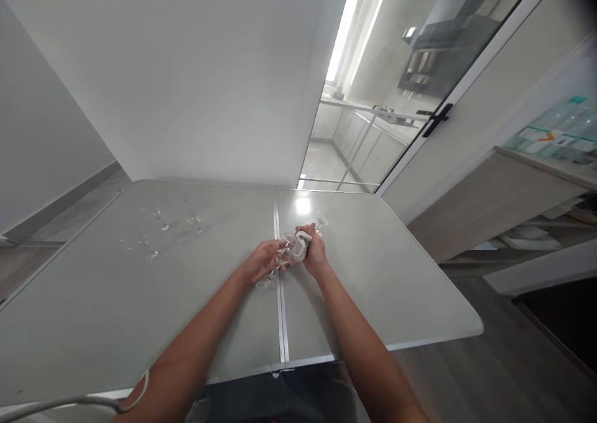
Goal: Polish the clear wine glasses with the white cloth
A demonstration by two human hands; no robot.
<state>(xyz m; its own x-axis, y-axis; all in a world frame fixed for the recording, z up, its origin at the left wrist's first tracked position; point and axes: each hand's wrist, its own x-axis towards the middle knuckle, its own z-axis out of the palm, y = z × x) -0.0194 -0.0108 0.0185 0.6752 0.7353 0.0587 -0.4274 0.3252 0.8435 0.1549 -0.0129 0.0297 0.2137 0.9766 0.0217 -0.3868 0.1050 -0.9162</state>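
Note:
Both my hands meet over the middle seam of a grey folding table [140, 286]. My left hand [263, 261] is closed around a clear stemmed glass [280, 262], whose base shows below the fingers. My right hand [315, 251] is closed on a white cloth [301, 246] pressed against the glass. Another clear glass [321, 225] stands just beyond my right hand.
Several clear glasses [161, 227] stand on the left half of the table. A glass sliding door [401, 81] opens onto a kitchen behind the table. A wooden shelf unit [517, 199] stands at the right. A grey cable [69, 403] runs by my left arm.

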